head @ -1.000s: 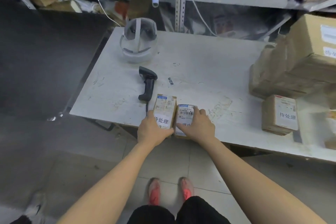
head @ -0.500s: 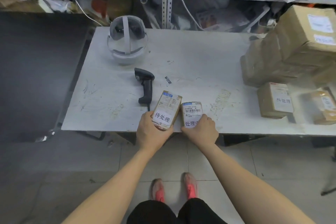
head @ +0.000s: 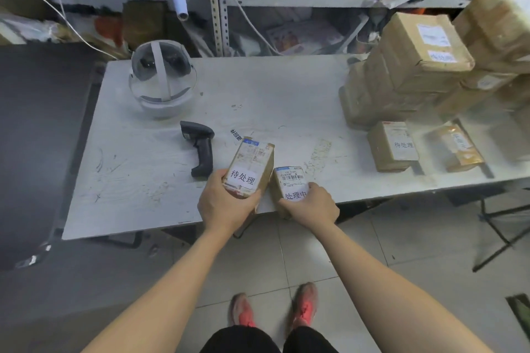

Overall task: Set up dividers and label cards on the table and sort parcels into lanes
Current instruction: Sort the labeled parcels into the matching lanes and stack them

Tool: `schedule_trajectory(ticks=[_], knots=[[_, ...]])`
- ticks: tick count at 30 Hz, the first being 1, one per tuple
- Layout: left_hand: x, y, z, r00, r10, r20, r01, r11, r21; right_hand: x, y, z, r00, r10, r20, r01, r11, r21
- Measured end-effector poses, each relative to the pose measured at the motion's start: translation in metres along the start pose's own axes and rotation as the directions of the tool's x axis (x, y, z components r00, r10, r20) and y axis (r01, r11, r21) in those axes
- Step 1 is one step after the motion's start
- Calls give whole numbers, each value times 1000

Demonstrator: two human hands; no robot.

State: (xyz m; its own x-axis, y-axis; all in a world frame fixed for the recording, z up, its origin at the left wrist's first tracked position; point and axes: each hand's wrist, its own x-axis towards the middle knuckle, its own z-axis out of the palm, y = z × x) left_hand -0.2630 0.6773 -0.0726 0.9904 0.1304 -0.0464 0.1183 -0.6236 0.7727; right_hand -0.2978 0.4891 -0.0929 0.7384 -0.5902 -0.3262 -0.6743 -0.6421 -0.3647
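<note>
At table (head: 143,180) edge | L hand (head: 226,206) grips tilted parcel (head: 252,160) | R hand (head: 312,206) grips 2nd parcel (head: 291,178) | 1 scanner (head: 200,149) | stack (head: 407,71) count unclear

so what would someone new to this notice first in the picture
The hands at the near edge of the table: the left hand grips a parcel labelled 待处理, tilted up, and the right hand holds a smaller parcel labelled 处理中 beside it. Next comes the heap of cardboard boxes on the table's right end, then the black barcode scanner and white headset towards the left.
</note>
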Motion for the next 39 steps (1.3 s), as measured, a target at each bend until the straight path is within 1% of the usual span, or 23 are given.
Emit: schedule_trajectory(ticks=[7, 11, 15, 19, 23, 27, 31, 35, 39], knots=[[-11, 56, 26, 995, 95, -23, -95, 995, -6, -1, 33, -39, 994, 70, -87, -61, 992, 109], [-30, 99, 50, 994, 109, -31, -109, 994, 4, 8, 64, -87, 985, 59, -163, -32, 986, 166], [-57, 149, 82, 989, 141, -53, -141, 990, 3, 23, 112, -146, 980, 37, -197, 1, 982, 187], [-93, 207, 125, 986, 138, -90, -140, 990, -12, 40, 176, -210, 970, 21, -244, 24, 983, 184], [-122, 253, 174, 984, 157, -82, -155, 987, 28, 58, 240, -267, 957, 25, -288, 28, 984, 179], [-139, 280, 218, 988, 129, -82, -123, 990, 75, 77, 293, -307, 937, 53, -345, 9, 984, 176], [-141, 297, 252, 993, 69, -98, -63, 996, 68, 101, 331, -329, 934, 80, -348, -26, 987, 158], [-129, 306, 280, 992, 39, -124, -33, 998, 47, 132, 349, -338, 943, 94, -320, -53, 989, 135], [-112, 315, 306, 988, 23, -155, -22, 1000, 12, 170, 351, -342, 949, 74, -305, -40, 992, 116]])
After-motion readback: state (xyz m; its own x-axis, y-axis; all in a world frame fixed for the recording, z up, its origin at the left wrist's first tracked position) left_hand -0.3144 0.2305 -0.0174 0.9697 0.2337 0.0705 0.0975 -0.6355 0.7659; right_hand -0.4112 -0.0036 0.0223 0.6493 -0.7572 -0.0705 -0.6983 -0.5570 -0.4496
